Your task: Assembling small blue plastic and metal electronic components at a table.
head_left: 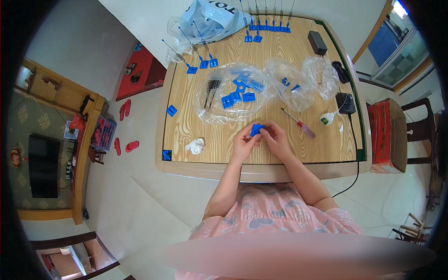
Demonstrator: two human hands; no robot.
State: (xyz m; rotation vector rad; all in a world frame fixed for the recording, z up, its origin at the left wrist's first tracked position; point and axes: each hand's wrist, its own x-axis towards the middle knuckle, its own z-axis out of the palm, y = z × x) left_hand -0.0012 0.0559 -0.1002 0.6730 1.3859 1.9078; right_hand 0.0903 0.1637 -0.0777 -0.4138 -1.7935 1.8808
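Note:
Close to the table's front edge, my left hand (243, 143) and my right hand (276, 139) meet around a small blue plastic piece (257, 129). Fingers of both hands are closed on it, and its lower part is hidden by them. Just beyond lies a clear plastic bag (210, 112) with blue square plastic pieces (248, 97) and dark metal springs (213, 88). To the right of my right hand rests a screwdriver (299, 123) with a translucent red handle. A crumpled white tissue (195, 146) lies left of my left hand.
Several blue bases with upright springs and rods (204, 63) stand along the table's far side, near a light blue bag (217, 23). Another clear bag (298, 100) holds small blue parts. On the right are a black box (317, 43), a black adapter (345, 103) and a cable.

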